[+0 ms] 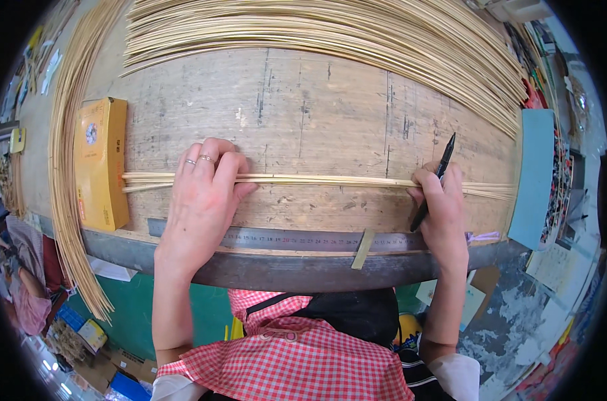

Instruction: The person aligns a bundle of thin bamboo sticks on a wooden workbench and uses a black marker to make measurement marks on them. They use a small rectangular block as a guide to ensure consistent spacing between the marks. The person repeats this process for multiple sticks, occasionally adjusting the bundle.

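Note:
A small bunch of thin, pale bamboo-like strips lies crosswise on the wooden workbench. My left hand is closed over the left part of the bunch, its fingers curled and the thumb pointing right along the strips. Toward the other end, my right hand has a black marker pen between its fingers, tip pointing up and away. The fingers of that hand also touch the strips. The left ends of the bunch reach the side of a yellow box; the right ends come close to a light-blue block.
A steel ruler runs along the bench's near edge, crossed by a short piece of tape. A large pile of long strips fills the far side. Another long bundle hangs over the left front edge.

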A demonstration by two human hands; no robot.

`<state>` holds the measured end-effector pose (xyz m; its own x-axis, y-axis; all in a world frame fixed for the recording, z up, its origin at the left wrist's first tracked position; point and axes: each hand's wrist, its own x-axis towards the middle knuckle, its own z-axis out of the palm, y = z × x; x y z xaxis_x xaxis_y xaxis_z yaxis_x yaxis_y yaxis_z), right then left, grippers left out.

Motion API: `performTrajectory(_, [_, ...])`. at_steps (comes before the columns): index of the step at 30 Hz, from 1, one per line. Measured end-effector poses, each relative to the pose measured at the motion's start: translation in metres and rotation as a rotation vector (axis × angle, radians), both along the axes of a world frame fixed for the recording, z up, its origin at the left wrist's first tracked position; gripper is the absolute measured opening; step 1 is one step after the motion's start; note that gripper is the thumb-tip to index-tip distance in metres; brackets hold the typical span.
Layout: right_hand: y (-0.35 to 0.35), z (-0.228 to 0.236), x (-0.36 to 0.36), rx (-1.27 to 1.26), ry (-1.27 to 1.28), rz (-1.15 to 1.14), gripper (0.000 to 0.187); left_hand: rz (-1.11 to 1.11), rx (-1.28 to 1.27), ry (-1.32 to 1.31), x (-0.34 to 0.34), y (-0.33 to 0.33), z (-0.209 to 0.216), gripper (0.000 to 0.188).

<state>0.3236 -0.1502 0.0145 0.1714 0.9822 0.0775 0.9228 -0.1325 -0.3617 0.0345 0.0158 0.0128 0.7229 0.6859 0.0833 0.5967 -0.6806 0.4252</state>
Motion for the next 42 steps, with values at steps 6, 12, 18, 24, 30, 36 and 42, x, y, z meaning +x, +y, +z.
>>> performTrajectory(6, [0.0, -0.007, 0.003, 0.079, 0.038, -0.053, 0.027, -0.073, -0.003, 0.02, -0.002, 0.005, 0.002, 0.02])
performTrajectory(12, [0.005, -0.016, 0.003, 0.354, 0.034, -0.053, 0.028, 0.01, 0.062, -0.063, 0.006, 0.007, -0.003, 0.019])
performTrajectory(18, [-0.002, -0.014, -0.009, 0.234, 0.115, 0.036, 0.031, 0.072, 0.085, -0.102, -0.002, 0.008, -0.007, 0.021])
performTrajectory(24, [0.004, -0.017, -0.008, 0.191, 0.078, 0.037, 0.033, 0.101, 0.043, -0.171, -0.01, 0.003, -0.01, 0.019])
performTrajectory(30, [0.011, -0.008, -0.006, 0.109, 0.081, 0.056, 0.035, 0.112, 0.098, -0.184, -0.017, 0.002, -0.009, 0.023])
performTrajectory(36, [0.006, -0.004, -0.002, 0.143, 0.222, 0.029, 0.031, 0.151, 0.117, -0.195, -0.019, -0.001, -0.004, 0.02])
performTrajectory(42, [0.008, -0.003, -0.002, 0.258, 0.105, 0.033, 0.025, 0.145, 0.106, -0.239, -0.021, -0.001, -0.013, 0.013])
